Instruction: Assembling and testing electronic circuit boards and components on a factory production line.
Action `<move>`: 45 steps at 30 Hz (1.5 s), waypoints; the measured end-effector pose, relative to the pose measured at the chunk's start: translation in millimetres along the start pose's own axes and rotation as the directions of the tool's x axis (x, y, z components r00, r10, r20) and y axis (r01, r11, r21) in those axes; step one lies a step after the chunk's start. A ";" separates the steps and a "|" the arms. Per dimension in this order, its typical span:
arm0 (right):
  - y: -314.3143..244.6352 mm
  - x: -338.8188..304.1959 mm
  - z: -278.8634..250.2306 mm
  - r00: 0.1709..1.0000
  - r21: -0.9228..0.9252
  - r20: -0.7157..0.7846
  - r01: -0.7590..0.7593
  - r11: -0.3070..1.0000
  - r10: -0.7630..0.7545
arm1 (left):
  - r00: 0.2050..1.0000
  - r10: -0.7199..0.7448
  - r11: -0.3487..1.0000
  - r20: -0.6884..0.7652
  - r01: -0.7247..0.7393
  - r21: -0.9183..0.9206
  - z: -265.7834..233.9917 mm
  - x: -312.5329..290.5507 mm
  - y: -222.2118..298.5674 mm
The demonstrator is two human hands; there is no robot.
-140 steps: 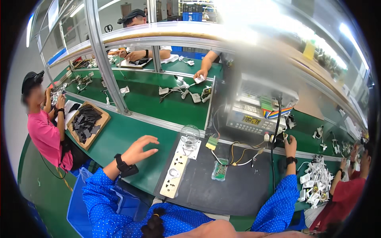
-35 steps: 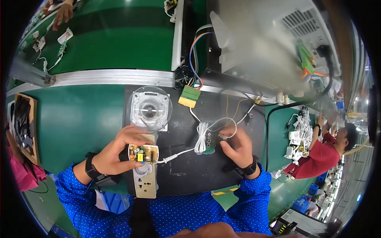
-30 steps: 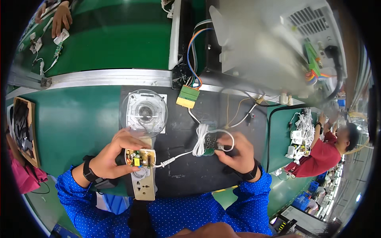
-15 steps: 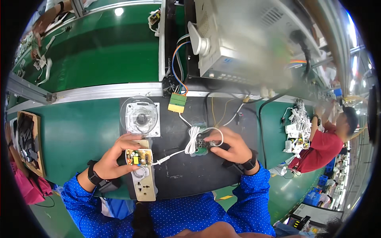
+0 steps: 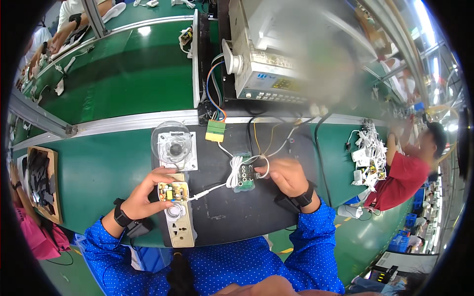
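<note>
My left hand grips a white power adapter with its circuit board showing, between thumb and fingers. It is held over the upper part of a beige power strip. From the adapter a white cable runs right to a tied coil lying against a small green board with rows of round terminals. My right hand is at that board's right edge, beside a loop of the cable. Its fingers are curled together, and whatever is between the fingertips is too small to name.
A clear round cover over a white plate stands behind the power strip. A green-and-yellow connector hangs from coloured wires below a bench instrument. White adapters are heaped at right near a person in red. A tray of black pieces lies left.
My right thumb has drawn up toward the fingers at the board's edge, where they were spread apart before. The left hand keeps its grip on the adapter. The whole view has shifted slightly.
</note>
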State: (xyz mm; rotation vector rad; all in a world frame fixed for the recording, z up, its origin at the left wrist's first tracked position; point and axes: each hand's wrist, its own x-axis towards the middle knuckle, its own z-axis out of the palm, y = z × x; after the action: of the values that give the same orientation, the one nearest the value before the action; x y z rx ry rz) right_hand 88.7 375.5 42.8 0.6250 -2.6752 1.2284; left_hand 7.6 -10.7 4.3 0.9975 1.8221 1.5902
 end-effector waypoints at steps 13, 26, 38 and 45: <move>4.2 -5.5 3.7 0.997 -0.018 -0.076 0.025 1.000 -0.026 | 1.000 -0.026 0.998 0.002 0.026 -0.054 0.5 -0.3 0.0; 5.4 -5.5 4.5 0.998 -0.023 -0.066 0.004 1.000 -0.006 | 1.000 -0.025 0.999 0.004 0.025 -0.039 -0.5 -0.3 0.6; 5.1 -4.3 3.5 0.998 -0.028 -0.063 0.000 1.000 -0.002 | 1.000 -0.022 0.999 0.003 0.022 -0.047 -0.7 0.3 0.5; 1.3 -3.2 3.4 0.996 -0.015 -0.083 -0.028 0.999 0.027 | 0.999 -0.039 0.998 0.006 0.039 -0.039 -1.6 -0.6 -0.5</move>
State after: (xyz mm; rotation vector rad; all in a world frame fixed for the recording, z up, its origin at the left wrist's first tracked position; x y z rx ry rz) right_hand 91.3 374.7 38.7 0.5250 -2.6315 1.2105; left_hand 6.6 -12.2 3.9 0.9420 1.7889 1.5920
